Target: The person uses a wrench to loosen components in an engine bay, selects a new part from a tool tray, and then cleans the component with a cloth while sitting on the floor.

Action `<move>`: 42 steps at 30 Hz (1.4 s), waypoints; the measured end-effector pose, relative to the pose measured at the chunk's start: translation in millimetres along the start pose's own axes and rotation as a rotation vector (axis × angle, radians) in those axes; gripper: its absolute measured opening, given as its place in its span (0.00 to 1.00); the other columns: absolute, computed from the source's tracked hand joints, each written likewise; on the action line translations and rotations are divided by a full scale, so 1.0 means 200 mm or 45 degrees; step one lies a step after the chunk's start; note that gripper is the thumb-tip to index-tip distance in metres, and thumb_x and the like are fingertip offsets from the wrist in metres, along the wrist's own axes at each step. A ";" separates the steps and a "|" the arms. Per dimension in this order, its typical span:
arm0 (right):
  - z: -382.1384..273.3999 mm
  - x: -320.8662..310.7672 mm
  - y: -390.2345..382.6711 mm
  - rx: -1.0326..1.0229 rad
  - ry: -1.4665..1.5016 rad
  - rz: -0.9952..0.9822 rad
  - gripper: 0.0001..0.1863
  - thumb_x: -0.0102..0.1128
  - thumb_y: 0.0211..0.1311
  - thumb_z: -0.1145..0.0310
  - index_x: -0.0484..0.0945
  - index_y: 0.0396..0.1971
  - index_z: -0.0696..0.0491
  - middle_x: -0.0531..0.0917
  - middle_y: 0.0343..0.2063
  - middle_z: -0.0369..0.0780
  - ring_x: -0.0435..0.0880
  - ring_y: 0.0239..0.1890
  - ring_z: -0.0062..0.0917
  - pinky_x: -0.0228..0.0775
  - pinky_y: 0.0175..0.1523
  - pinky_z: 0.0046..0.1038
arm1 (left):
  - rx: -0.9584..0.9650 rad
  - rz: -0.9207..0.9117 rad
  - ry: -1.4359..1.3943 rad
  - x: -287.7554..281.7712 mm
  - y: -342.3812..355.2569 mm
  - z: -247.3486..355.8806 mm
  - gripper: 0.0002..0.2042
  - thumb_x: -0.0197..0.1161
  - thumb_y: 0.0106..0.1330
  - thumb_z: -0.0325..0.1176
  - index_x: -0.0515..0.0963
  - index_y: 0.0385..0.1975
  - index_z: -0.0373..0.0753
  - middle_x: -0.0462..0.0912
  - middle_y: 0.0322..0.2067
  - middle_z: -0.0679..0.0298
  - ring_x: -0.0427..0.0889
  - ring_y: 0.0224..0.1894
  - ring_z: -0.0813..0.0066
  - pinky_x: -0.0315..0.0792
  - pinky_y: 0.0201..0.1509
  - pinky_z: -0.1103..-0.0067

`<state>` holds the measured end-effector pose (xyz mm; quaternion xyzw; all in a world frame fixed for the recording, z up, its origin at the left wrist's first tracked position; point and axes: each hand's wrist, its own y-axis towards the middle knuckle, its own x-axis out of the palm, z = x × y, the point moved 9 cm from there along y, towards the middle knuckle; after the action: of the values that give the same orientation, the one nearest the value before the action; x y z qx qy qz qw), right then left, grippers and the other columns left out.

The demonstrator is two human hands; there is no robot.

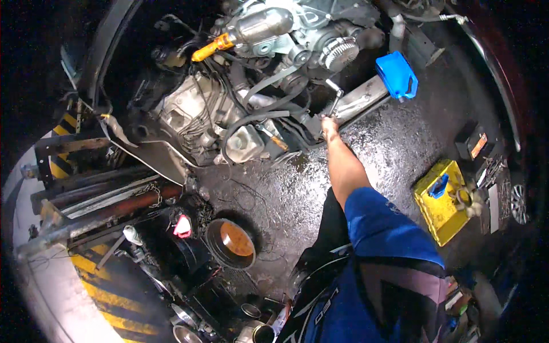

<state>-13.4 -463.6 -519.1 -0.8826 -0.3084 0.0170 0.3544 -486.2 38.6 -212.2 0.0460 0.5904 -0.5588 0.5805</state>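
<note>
My right hand point(329, 127) reaches forward from a blue sleeve, with its fingers closed round the lower end of a shiny metal socket wrench point(336, 103). The wrench stands up past the hand, and its upper end bends off to the left. Beside it are a dirty metal crossmember point(361, 100) and the front of an engine point(320, 43) with pulleys and a toothed fan hub point(341, 54). Where the wrench's tip ends is too small to make out. Out of the picture is my left hand.
A work lamp point(257, 28) with an orange handle lies on the engine. On the crossmember's right end rests a blue jug point(396, 75). A cut yellow container point(440, 211) stands right, a round pan of brown liquid point(211, 243) lower left. The floor point(286, 200) looks wet.
</note>
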 end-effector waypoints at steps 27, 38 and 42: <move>-0.60 1.07 -1.17 -0.597 -1.274 -1.202 0.19 0.52 0.62 0.59 0.73 0.44 0.59 0.80 0.38 0.56 0.78 0.44 0.52 0.69 0.48 0.45 | 0.022 0.012 -0.208 0.12 0.20 1.09 0.18 0.56 0.68 0.44 0.76 0.50 0.40 0.81 0.45 0.49 0.80 0.48 0.51 0.73 0.50 0.64; -0.14 1.92 -1.03 -1.739 -1.923 -1.104 0.09 0.53 0.47 0.71 0.77 0.25 0.61 0.79 0.20 0.49 0.80 0.22 0.38 0.70 0.24 0.40 | -0.150 -0.305 -0.656 0.38 0.41 0.42 0.18 0.54 0.69 0.42 0.75 0.50 0.36 0.81 0.40 0.52 0.83 0.40 0.59 0.76 0.41 0.70; -0.14 1.87 -0.77 -1.344 -1.897 -0.779 0.14 0.45 0.59 0.66 0.81 0.22 0.50 0.83 0.22 0.46 0.83 0.26 0.43 0.74 0.29 0.43 | -0.213 -0.404 -0.886 0.36 0.67 0.42 0.18 0.54 0.70 0.43 0.75 0.50 0.35 0.81 0.40 0.53 0.83 0.40 0.61 0.76 0.40 0.71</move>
<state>214.0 -187.8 -330.3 -0.5723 -0.6390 0.3392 -0.3861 -362.7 -14.4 -321.2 -0.2858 0.4017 -0.5737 0.6541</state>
